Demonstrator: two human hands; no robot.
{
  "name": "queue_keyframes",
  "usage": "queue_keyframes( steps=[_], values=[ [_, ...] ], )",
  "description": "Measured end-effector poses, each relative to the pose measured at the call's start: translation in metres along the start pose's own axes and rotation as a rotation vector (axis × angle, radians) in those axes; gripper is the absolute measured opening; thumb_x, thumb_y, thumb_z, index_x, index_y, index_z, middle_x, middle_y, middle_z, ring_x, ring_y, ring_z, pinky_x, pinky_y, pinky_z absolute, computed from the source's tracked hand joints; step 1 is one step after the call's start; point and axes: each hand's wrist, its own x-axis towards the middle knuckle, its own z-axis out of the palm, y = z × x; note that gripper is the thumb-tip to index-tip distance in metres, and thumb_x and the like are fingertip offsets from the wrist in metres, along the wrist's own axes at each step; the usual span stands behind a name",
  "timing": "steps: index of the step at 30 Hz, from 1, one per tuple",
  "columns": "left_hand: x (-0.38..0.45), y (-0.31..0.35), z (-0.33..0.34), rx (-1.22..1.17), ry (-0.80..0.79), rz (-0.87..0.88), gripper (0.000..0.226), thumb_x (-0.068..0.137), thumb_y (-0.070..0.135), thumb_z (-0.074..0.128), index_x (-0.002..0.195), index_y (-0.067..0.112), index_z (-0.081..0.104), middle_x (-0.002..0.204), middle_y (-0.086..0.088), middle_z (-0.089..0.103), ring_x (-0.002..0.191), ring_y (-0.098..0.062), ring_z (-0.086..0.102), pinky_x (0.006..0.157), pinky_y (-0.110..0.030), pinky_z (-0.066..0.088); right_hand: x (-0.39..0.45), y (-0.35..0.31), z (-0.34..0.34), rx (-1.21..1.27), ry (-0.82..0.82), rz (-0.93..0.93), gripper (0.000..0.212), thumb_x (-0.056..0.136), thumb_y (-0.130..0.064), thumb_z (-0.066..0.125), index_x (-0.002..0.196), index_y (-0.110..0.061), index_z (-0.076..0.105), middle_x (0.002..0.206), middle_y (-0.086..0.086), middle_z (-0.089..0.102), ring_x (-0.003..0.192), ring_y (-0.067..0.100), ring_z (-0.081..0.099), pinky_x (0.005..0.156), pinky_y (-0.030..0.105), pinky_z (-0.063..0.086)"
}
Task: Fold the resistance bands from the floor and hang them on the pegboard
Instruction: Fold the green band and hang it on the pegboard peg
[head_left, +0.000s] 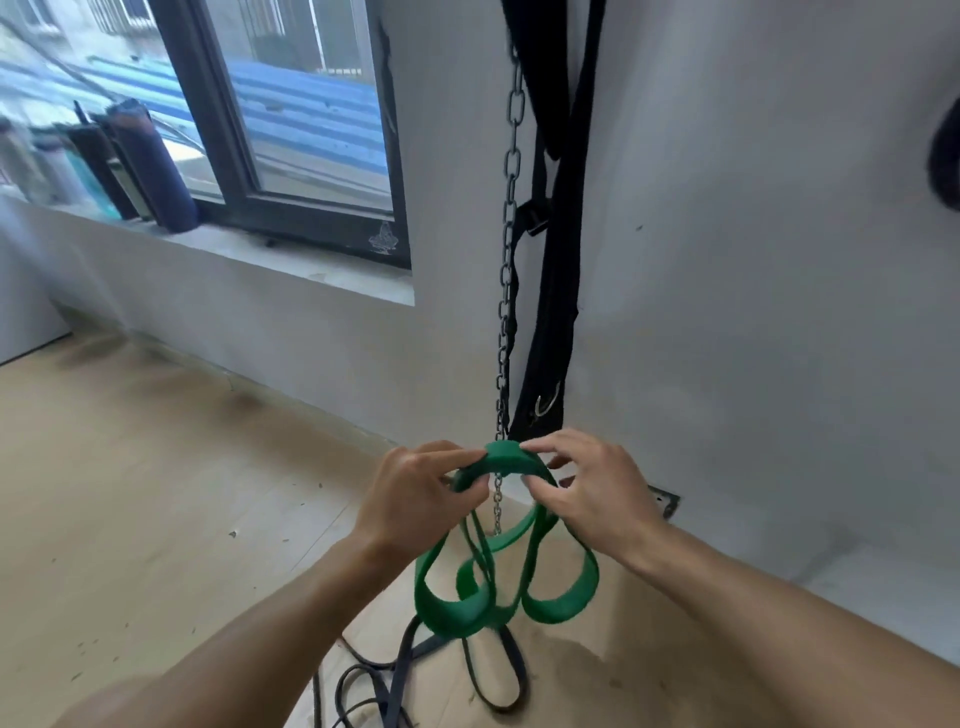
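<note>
Single head-worn view, angled forward and down, close above hands (498, 499), toward wall (727, 260) and floor (130, 493).

Bare room corner in daylight.
Pale grey plastered wall (727, 260), light wooden plank floor (130, 493), dark-framed glass window (291, 104) above a grey sill (291, 265); steel chain (511, 208) and black webbing straps (558, 260) hanging against the wall.

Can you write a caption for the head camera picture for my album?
Both hands, left hand and right hand, hold a folded green band.
</note>
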Motion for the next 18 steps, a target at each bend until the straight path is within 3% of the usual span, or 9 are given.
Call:
queue_keyframes(
  steps=[4, 9, 13, 15, 18],
  values=[
    [0.015, 0.021, -0.003, 0.026, 0.009, 0.105, 0.029, 0.080, 0.017, 0.084, 0.108, 0.021, 0.080, 0.101, 0.010, 0.079, 0.076, -0.004, 0.074, 0.071, -0.028, 0.063, -0.007, -0.002, -0.038, -0.053, 0.031, -0.033, 0.032, 0.091, -0.045, 0.075, 0.122, -0.041, 0.075, 0.107, -0.025, 0.072, 0.092, -0.002, 0.065, 0.083, 0.022, 0.054],
    [0.056, 0.073, -0.006, 0.003, 0.029, 0.246, 0.031, 0.080, 0.014, 0.084, 0.110, 0.018, 0.079, 0.105, 0.007, 0.078, 0.082, -0.003, 0.075, 0.083, -0.015, 0.058, -0.009, -0.005, -0.100, -0.067, 0.177, -0.005, 0.027, 0.085, -0.048, 0.079, 0.111, -0.046, 0.076, 0.091, -0.030, 0.069, 0.085, -0.004, 0.066, 0.076, 0.024, 0.055],
    [0.098, 0.112, -0.004, -0.133, 0.115, 0.323, 0.029, 0.086, 0.014, 0.079, 0.115, 0.016, 0.077, 0.106, 0.005, 0.078, 0.085, -0.005, 0.075, 0.079, -0.027, 0.062, 0.001, -0.011, -0.151, 0.006, 0.277, 0.053, 0.032, 0.081, -0.059, 0.077, 0.109, -0.049, 0.068, 0.107, -0.032, 0.066, 0.100, -0.008, 0.061, 0.090, 0.026, 0.054],
    [0.120, 0.130, -0.002, -0.166, 0.155, 0.353, 0.028, 0.086, 0.015, 0.078, 0.115, 0.017, 0.078, 0.102, 0.009, 0.078, 0.086, -0.003, 0.074, 0.078, -0.031, 0.063, 0.006, -0.016, -0.175, 0.114, 0.283, 0.093, 0.035, 0.082, -0.054, 0.081, 0.113, -0.043, 0.067, 0.110, -0.027, 0.069, 0.105, -0.008, 0.062, 0.094, 0.024, 0.053],
    [0.144, 0.160, -0.003, -0.155, 0.174, 0.407, 0.028, 0.088, 0.017, 0.078, 0.116, 0.020, 0.077, 0.103, 0.012, 0.077, 0.088, 0.000, 0.073, 0.080, -0.031, 0.062, 0.011, -0.022, -0.209, 0.216, 0.357, 0.088, 0.034, 0.084, -0.038, 0.085, 0.112, -0.039, 0.066, 0.101, -0.018, 0.074, 0.094, -0.007, 0.068, 0.082, 0.016, 0.056]
  ],
)
